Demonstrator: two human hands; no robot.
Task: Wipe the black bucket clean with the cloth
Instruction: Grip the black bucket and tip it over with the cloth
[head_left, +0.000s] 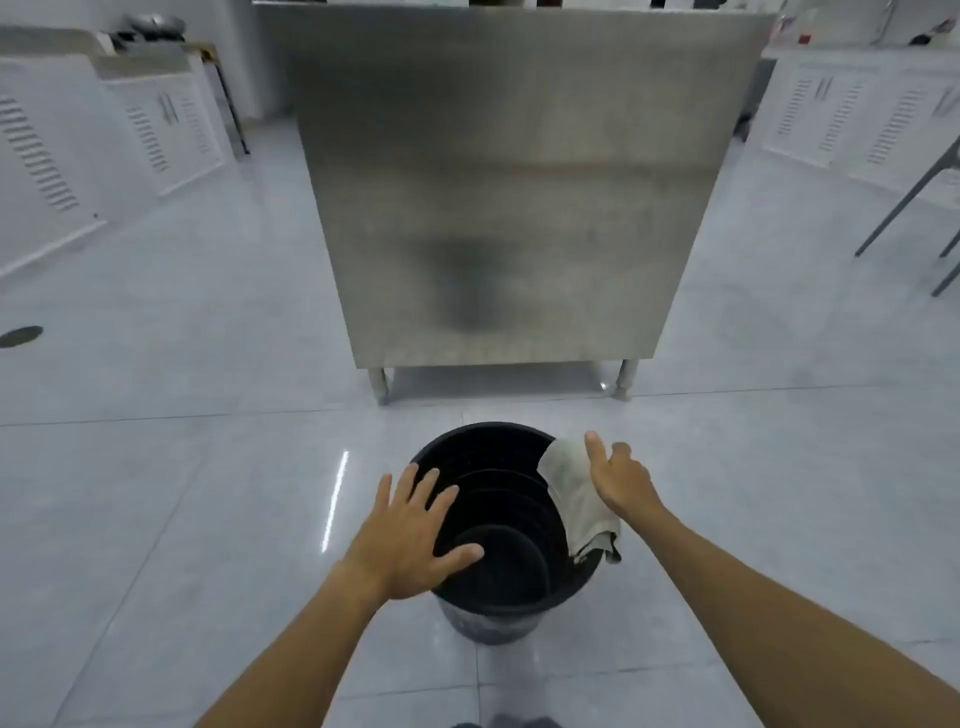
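A black bucket (488, 613) stands upright on the tiled floor right in front of me, its inside dark and ringed. A pale, crumpled cloth (574, 493) drapes over the bucket's right rim. My right hand (618, 475) presses on the cloth at that rim, thumb up and fingers curled over it. My left hand (410, 535) lies flat over the left rim with fingers spread, holding nothing.
A stainless steel cabinet (519, 182) on short legs stands just beyond the bucket. White louvred cabinets (78, 156) line the left wall and the right. Grey chair legs (914, 192) stand at the right. A floor drain (21, 336) is at far left.
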